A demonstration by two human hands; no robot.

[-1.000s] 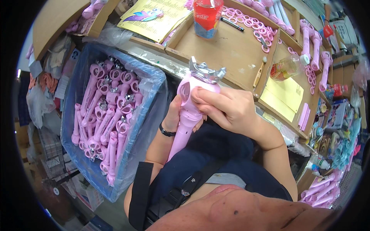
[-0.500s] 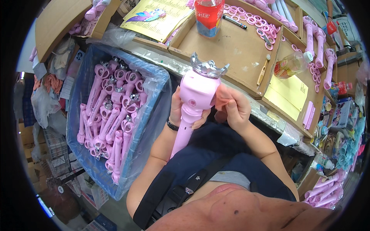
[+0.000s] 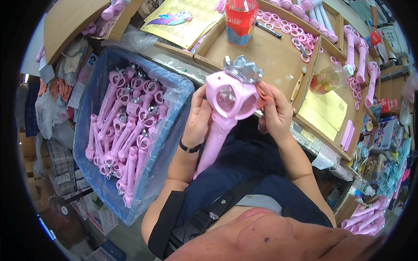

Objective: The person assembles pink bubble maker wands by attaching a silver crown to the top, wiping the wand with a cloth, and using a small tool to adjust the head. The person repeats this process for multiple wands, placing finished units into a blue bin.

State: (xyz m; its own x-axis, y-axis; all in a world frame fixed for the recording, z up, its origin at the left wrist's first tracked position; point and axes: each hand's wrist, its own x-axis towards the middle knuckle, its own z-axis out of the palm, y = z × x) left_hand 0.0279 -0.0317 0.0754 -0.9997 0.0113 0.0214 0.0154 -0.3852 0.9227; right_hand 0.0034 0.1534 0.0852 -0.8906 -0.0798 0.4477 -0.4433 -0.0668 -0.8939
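A pink toy wand (image 3: 223, 121) is tilted in front of my body, its round head up and its handle running down to the left. Clear windows show in the head, and a silver crown (image 3: 244, 69) tops it. My left hand (image 3: 197, 118), with a dark wristband, grips the wand at the left of its head; some fingertips are hidden behind it. In my right hand (image 3: 278, 112) is an orange cloth (image 3: 264, 95), pinched and pressed to the right side of the head.
Left stands a blue plastic-lined bin (image 3: 170, 126) with many similar wands. Across the bench, a cardboard tray (image 3: 265, 56) bears pink rings, a red-labelled bottle (image 3: 240, 26), a marker and a brush (image 3: 298, 85). A second bottle (image 3: 326, 79) lies by yellow paper (image 3: 321, 108).
The wand has turned in my hands, so a clear window now faces up instead of the smooth side with the button. My left hand has shifted from the neck up to the head.
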